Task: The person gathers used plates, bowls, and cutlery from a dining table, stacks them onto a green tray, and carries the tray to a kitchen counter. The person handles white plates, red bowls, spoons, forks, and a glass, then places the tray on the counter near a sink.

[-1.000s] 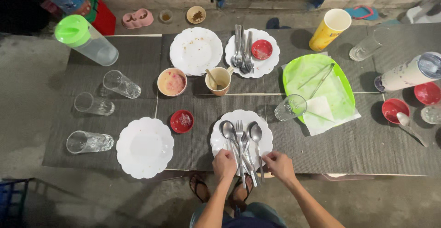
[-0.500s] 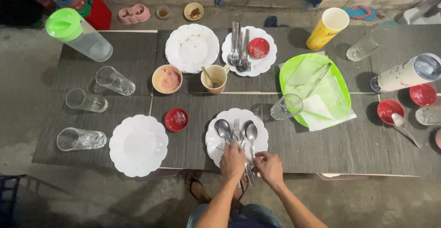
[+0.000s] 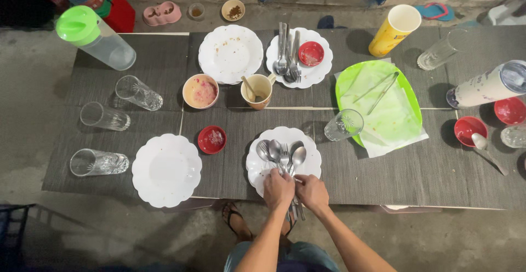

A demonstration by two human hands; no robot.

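Observation:
A white scalloped plate lies at the near edge of the grey-matted table. A bunch of spoons and forks rests on it, bowls fanned out away from me. My left hand and my right hand are pressed side by side over the handles of this cutlery, fingers closed around them. The handle ends stick out below my hands past the table edge.
An empty white plate and a small red dish lie to the left; three glasses further left. A glass and green tray sit right. Behind: mug, bowl, plates, more cutlery, pitcher, yellow cup.
My hands have come together over the cutlery handles, and the spread spoons and forks have been gathered into a tighter bunch on the plate.

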